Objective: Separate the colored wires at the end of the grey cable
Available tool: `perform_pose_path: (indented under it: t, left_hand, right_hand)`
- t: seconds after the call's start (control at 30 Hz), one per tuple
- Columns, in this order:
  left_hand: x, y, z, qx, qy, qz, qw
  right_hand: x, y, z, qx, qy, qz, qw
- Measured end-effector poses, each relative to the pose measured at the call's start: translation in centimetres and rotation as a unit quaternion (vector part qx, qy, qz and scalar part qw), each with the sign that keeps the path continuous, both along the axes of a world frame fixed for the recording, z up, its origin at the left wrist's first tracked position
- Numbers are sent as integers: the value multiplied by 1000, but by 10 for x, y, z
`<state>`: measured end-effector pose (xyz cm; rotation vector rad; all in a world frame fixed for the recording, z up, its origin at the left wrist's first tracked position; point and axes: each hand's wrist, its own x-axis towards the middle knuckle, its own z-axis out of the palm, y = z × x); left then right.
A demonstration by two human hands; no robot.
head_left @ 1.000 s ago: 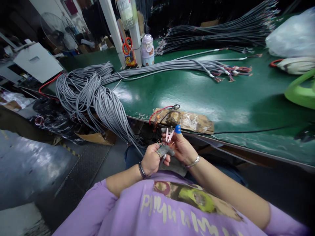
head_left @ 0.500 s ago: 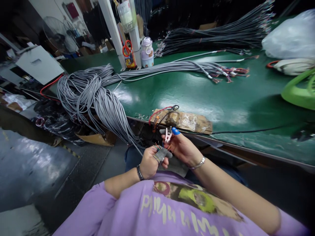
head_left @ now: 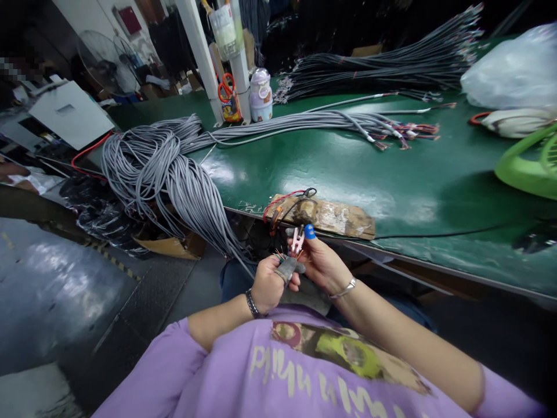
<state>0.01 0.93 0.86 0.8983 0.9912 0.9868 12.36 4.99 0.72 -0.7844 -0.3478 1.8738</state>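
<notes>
My left hand point(head_left: 268, 285), with a grey cover on its thumb, is closed round the end of a cable, and thin coloured wires point(head_left: 281, 255) stick out above the fingers. Close beside it, my right hand point(head_left: 325, 262) wears a blue thumb cover point(head_left: 309, 231). Its fingers are closed on a small pale pink, two-pronged clip-like tool point(head_left: 297, 240), held right at the wire tips. The fingers hide most of the cable end. Just beyond both hands lies a worn wooden block point(head_left: 342, 217) at the bench edge, with red and black leads on it.
A thick bundle of grey cables point(head_left: 191, 180) hangs over the edge of the green bench point(head_left: 418, 174) at left. Black cables point(head_left: 369, 72) lie at the back. A purple bottle point(head_left: 261, 96), scissors point(head_left: 226, 87), a plastic bag point(head_left: 513, 69) and a green plastic object point(head_left: 522, 165) stand around.
My right hand has shifted slightly left, bringing the pink tool closer to the wires in my left hand. The left hand has risen a little.
</notes>
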Motion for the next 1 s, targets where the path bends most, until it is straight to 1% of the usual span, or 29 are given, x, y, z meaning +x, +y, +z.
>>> perform_pose_path:
  t: [0.07,0.2,0.43,0.53,0.6,0.67,0.7,0.77,0.8,0.83,0.87,0.93,1.0]
  left_hand:
    - [0,0,1,-1,5,2,1000]
    - [-2,-1,-1,4,1,3,1000]
    - [-9,-7,-12,27,-2,-8,1000]
    - [-11,-7,-13,45,3,3,999]
    - [-11,-5,-11,54,6,18,998]
    - [-10,-4,-9,57,13,32,998]
    - [-10,-3,-8,55,18,38,998]
    - [-9,-2,-5,47,31,44,997]
    - [-8,-2,-3,45,38,45,997]
    - [-8,-1,-2,45,44,44,997]
    - [-7,-1,-1,47,48,41,997]
    - [-6,-1,0,51,51,35,997]
    - [-5,-1,1,51,53,31,997]
  right_hand:
    - [-1,-1,0,9,2,-8,1000]
    - [-3,-4,3,2,9,-19,1000]
    - [5,-5,7,10,5,25,1000]
    - [7,-3,5,16,-13,22,1000]
    - [7,-3,2,23,-32,7,999]
    - [7,-4,-2,51,-68,-25,996]
    - [7,-5,-4,74,-102,-50,991]
    - [6,-7,-8,122,-175,-101,972]
    - [6,-8,-10,136,-197,-112,964]
    - [5,-8,-10,138,-201,-107,964]
    - [5,-7,-10,128,-184,-87,971]
    - [4,-5,-8,92,-119,-35,988]
    - [3,-3,-4,69,-63,4,996]
